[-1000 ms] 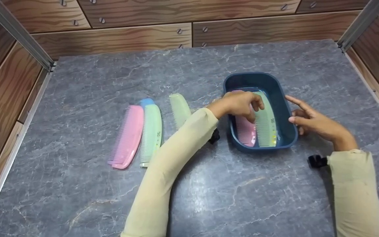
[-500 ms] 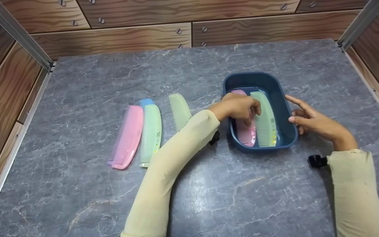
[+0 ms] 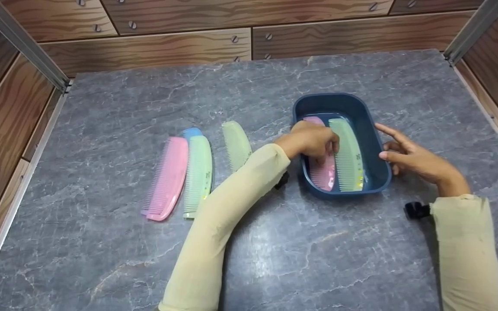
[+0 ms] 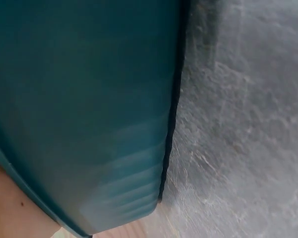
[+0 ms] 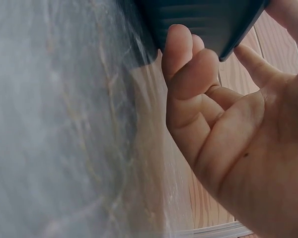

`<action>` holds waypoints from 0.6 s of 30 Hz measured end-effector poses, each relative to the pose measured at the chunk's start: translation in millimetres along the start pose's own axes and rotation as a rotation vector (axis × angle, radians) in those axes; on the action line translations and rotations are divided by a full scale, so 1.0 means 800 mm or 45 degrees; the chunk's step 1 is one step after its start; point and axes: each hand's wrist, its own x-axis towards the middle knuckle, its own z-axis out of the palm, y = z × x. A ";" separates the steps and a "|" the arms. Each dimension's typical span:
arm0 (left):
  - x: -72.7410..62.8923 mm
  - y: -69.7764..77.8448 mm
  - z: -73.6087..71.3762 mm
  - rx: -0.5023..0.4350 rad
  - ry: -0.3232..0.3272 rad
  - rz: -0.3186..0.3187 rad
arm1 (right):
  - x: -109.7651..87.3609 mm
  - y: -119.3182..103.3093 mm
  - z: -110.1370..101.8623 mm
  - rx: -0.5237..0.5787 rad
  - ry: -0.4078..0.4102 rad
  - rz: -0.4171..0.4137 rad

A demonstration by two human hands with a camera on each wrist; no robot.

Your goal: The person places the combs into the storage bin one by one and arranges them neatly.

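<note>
A dark blue box (image 3: 347,195) stands on the marbled table. A pink comb (image 3: 327,177) and a light green comb (image 3: 350,160) lie side by side in it. My left hand (image 3: 314,139) reaches over the box's left wall, its curled fingers gripping the pink comb by its middle; the fingertips are partly hidden. The left wrist view is mostly the box's outer wall (image 4: 89,109), with some skin at its edge. Outside the right wall, my right hand (image 3: 419,160) touches the box with a straight index finger and the thumb; its other fingers (image 5: 188,99) are loosely bent.
Left of the box lie a pale green comb (image 3: 237,144), a light green comb (image 3: 199,172) overlapping a blue comb (image 3: 193,132), and a pink comb (image 3: 172,177) with a purple edge under it. My left sleeve (image 3: 223,229) crosses the table (image 3: 296,268). Wood-patterned panels (image 3: 145,54) surround it.
My left hand has shifted slightly left and down, from above the gap between the boxed combs onto the pink comb, its fingers curling in. The right hand and box have stayed put.
</note>
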 end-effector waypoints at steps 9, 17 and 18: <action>0.000 0.000 -0.001 0.024 -0.029 -0.009 | 0.000 -0.002 0.000 0.021 -0.004 -0.006; -0.002 0.002 -0.002 0.039 -0.041 -0.025 | -0.001 -0.001 -0.002 0.060 -0.028 -0.017; -0.002 0.003 -0.002 0.039 -0.043 -0.025 | -0.001 -0.001 -0.002 0.062 -0.029 -0.016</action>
